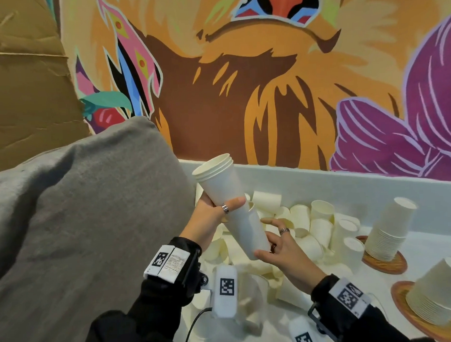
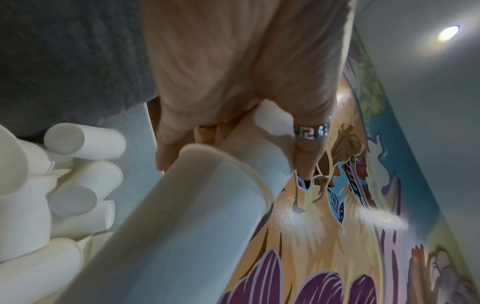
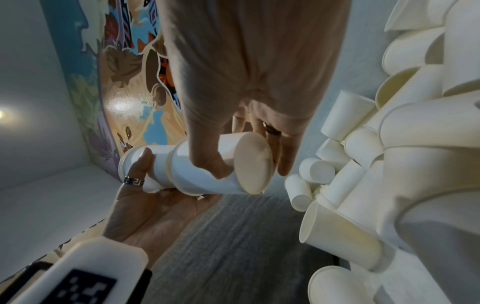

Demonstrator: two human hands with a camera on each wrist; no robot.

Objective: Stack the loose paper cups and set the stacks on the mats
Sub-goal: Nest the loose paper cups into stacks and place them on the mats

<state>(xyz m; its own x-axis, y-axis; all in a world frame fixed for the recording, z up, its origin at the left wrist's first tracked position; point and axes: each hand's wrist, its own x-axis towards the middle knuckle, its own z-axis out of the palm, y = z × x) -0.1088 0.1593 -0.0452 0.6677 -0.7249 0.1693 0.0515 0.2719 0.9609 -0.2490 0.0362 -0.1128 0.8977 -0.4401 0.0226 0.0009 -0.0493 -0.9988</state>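
Against the grey cushion [image 1: 75, 214] on the left, the left hand [image 1: 210, 217] is gripping a short stack [image 1: 219, 181] of nested paper cups, fingers curled round its lower part, the open rims pointing up and away. The stack is tilting, its base meeting the mouth of a second cup [image 1: 249, 234] held lower down. To the right of that, the right hand [image 1: 280, 248] is holding this lower cup, thumb and fingers wrapping its closed bottom end; in the right wrist view the flat base [image 3: 253, 162] is sitting between thumb and fingers.

Judging from this, the step in hand is nesting: the held stack is being joined with the lower cup, one hand at each end and the cups bridging the gap between them above the pile. The next move likely calls for keeping both pieces on one axis and pushing them together without crushing the thin walls.

Further right, loose cups [image 1: 308, 226] are lying in a heap on the white counter [image 1: 426, 245], some on their sides. Beyond them, two finished stacks are standing upside down, one on the far mat [image 1: 391, 263] and one on the near mat [image 1: 402, 300], well apart from both hands.
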